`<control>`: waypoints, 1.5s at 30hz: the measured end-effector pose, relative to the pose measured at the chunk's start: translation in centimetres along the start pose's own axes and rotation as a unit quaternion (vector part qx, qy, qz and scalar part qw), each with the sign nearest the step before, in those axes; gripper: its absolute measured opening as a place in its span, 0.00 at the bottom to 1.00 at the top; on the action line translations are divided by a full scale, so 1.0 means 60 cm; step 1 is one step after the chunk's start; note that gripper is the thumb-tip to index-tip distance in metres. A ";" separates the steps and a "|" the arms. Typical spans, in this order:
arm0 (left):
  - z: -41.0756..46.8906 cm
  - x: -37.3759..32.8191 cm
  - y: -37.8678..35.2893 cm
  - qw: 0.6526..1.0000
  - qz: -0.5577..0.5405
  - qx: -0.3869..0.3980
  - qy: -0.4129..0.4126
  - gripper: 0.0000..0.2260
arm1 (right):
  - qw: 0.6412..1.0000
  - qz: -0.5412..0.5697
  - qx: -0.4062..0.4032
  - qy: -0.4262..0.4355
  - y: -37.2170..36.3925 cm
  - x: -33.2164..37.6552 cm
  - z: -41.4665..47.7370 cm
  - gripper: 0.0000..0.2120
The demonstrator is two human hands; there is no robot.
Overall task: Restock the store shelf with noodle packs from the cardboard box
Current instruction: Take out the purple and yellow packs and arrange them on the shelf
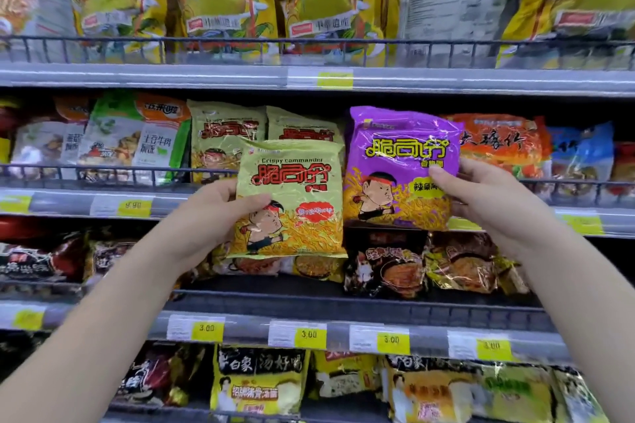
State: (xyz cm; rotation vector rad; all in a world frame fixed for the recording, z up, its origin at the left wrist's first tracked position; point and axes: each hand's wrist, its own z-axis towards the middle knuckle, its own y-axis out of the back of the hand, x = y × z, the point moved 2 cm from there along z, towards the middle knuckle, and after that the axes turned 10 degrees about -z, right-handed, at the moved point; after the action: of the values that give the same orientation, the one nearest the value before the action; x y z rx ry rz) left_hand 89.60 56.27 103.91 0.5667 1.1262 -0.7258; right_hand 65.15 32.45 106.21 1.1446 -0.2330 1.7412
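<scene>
The store shelf (240, 77) is filling the whole view in four tiers, and the second tier from the top (62, 203), fronted by a wire rail (120, 172), is looking like the target. Two matching green packs (223, 134) are already standing behind that rail, left of centre, with an orange pack (498, 144) sitting further toward the right end. The left hand (220, 213) is holding a green noodle pack (292, 203) upright by its left edge, thumb lying across the front and fingers hidden behind. This pack is hanging in front of the tier's front edge, lower than its twins and overlapping them. The right hand (481, 196) is gripping a purple noodle pack (402, 168) by its right edge in the same way. That pack is also standing upright, long axis vertical, and is covering the stretch between the green packs and the orange one, so the right hand is probably sitting nearer to its slot; both packs would need lifting over the rail. The cardboard box is not showing. The green pack is reading "Crispy commando" above red characters, and yellow price tags (206, 328) on the third tier's front edge are reading 3.00.
</scene>
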 end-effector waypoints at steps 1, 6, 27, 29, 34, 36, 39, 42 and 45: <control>0.000 0.000 -0.005 1.000 0.000 -0.007 -0.003 0.09 | 1.000 0.002 -0.001 0.004 0.002 -0.002 0.003 0.11; 0.008 -0.010 -0.011 0.999 0.030 -0.031 -0.013 0.10 | 1.000 -0.007 -0.014 0.014 0.004 -0.010 0.015 0.10; 0.159 -0.088 0.010 0.995 0.002 -0.076 -0.069 0.08 | 1.000 0.005 -0.021 0.012 0.018 0.001 0.035 0.17; 0.171 -0.088 0.009 0.992 0.027 -0.088 -0.081 0.07 | 1.000 0.004 -0.023 0.017 0.018 0.003 0.034 0.21; 0.193 -0.092 -0.001 0.978 0.132 -0.101 -0.130 0.13 | 0.999 0.005 -0.011 0.039 0.023 -0.003 0.036 0.38; 0.194 -0.089 -0.005 0.972 0.165 -0.092 -0.136 0.15 | 0.999 0.006 -0.006 0.042 0.024 -0.004 0.033 0.32; 0.190 -0.088 -0.009 0.965 0.202 -0.093 -0.139 0.15 | 0.999 0.001 -0.002 0.036 0.023 -0.007 0.027 0.22; 0.185 -0.083 -0.010 0.957 0.249 -0.074 -0.126 0.11 | 1.000 -0.001 0.000 0.022 0.019 -0.010 0.025 0.19; 0.178 -0.077 -0.008 0.936 0.325 -0.056 -0.123 0.12 | 1.000 -0.004 -0.002 0.011 0.018 -0.013 0.023 0.20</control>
State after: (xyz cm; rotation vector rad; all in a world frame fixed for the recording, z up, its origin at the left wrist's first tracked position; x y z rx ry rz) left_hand 94.46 49.21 111.80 0.6795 0.6750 -0.1470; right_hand 65.11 30.57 106.69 1.1216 -0.2194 1.7448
